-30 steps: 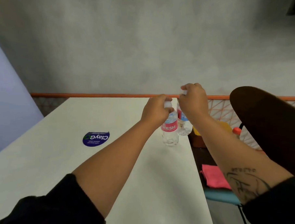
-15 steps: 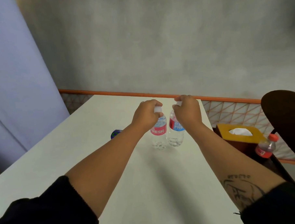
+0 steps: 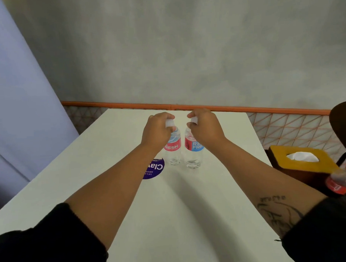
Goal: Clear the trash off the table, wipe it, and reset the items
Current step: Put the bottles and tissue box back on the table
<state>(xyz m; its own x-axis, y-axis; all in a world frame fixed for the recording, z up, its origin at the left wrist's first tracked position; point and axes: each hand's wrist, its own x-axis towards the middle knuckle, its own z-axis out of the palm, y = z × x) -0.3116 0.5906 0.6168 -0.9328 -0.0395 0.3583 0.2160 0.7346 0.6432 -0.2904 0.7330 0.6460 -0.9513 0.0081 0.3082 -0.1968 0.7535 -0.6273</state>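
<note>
Two small clear water bottles stand upright side by side near the middle of the white table (image 3: 192, 219). My left hand (image 3: 158, 129) grips the white cap of the left bottle (image 3: 173, 150), which has a pink label. My right hand (image 3: 205, 127) grips the white cap of the right bottle (image 3: 193, 151), which has a pink and blue label. Both bottles rest on the tabletop. A round dark blue sticker (image 3: 155, 169) lies flat just left of the bottles, partly hidden by my left forearm.
Off the table's right edge sits a brown tissue box with a yellow top (image 3: 302, 164) and a small red-labelled bottle (image 3: 342, 180). A dark chair back (image 3: 344, 123) rises at far right. An orange rail and a grey wall lie behind.
Both hands have carried the bottles leftward from the table's right edge to its middle, next to the blue sticker. The view has swung right, revealing the tissue box.
</note>
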